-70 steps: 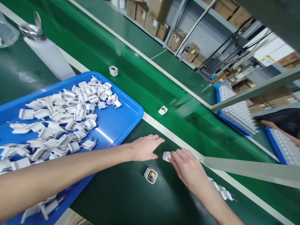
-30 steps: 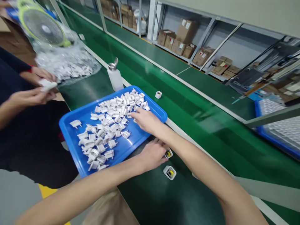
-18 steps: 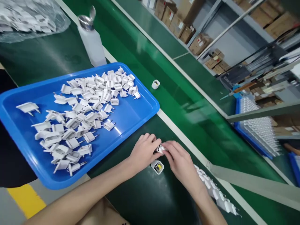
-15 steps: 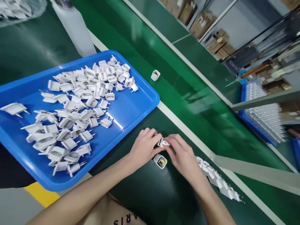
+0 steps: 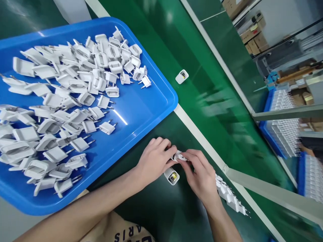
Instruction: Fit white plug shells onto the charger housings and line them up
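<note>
Head view shows me the left hand [image 5: 155, 159] gripping a white housing [image 5: 174, 157], the right hand [image 5: 201, 172] pinching a plug cap [image 5: 180, 156] at its end above the bench [image 5: 185, 210], both parts probably light, stiff, best held by the sides.

blue tray [image 5: 147, 116]: glossy plastic | plug pieces [image 5: 78, 84]: smooth plastic | belt [image 5: 214, 134]: glossy

Pale rails [image 5: 220, 61] edge a glossy green work surface [image 5: 161, 37]; cardboard boxes [image 5: 260, 41], seemingly shelved, stand beyond.
</note>
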Tool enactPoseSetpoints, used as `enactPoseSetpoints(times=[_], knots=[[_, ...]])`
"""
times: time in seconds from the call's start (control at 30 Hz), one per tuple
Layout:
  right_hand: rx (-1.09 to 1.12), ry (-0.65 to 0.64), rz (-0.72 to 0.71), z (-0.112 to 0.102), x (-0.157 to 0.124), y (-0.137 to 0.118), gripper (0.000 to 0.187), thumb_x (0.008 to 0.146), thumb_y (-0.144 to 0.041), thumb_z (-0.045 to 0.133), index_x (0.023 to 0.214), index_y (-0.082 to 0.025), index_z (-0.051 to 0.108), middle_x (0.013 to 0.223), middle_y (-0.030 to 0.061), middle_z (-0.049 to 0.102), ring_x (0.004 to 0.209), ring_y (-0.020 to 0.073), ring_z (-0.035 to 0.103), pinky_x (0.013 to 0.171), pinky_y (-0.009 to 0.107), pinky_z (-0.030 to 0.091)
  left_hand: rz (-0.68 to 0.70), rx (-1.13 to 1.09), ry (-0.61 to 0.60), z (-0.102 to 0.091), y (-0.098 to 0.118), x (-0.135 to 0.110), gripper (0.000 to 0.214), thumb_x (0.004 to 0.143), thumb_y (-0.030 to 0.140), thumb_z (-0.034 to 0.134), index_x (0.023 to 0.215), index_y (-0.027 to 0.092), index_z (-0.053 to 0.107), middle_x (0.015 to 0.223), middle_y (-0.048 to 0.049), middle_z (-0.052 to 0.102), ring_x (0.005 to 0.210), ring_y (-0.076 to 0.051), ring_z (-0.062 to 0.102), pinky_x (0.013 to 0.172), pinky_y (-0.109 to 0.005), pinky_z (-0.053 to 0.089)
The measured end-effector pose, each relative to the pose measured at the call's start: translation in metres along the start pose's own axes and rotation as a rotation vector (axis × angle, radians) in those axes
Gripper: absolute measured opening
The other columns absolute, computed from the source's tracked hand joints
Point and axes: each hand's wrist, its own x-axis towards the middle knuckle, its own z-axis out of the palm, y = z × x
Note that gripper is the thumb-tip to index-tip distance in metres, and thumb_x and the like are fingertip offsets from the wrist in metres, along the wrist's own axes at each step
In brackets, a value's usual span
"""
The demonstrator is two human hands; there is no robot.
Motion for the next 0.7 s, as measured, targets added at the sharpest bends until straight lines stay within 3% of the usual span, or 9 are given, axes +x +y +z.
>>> enactPoseSetpoints(times=[0.3,0.7], knots=[[0.045,-0.039,-0.018,0.008,-0.002,0.007,0.021,0.102,-0.008,0.061,0.119,-0.02,0.061,0.112,0.0081,0.063,0.098,0.0178,0.066,0.088,0.03,0.059,0.007,0.011,0.018,0.0,0.001,0.001,0.016,0.097,0.03,0.069,0.107,0.019,0.066,0.1,-0.0057,0.064,0.088,-0.024,0.053,0.075,-0.038,0.039],[-0.301,-0.077,-0.097,0.013,-0.003,-0.003,0.016,0.103,-0.004,0.05,0.112,-0.016,0.058,0.104,0.0109,0.064,0.086,0.0211,0.059,0.079,0.036,0.052,-0.003,0.014,-0.014,0.0,-0.001,0.002,0.017,0.097,0.031,0.069,0.11,0.02,0.067,0.103,-0.0059,0.066,0.091,-0.024,0.056,0.076,-0.039,0.042]])
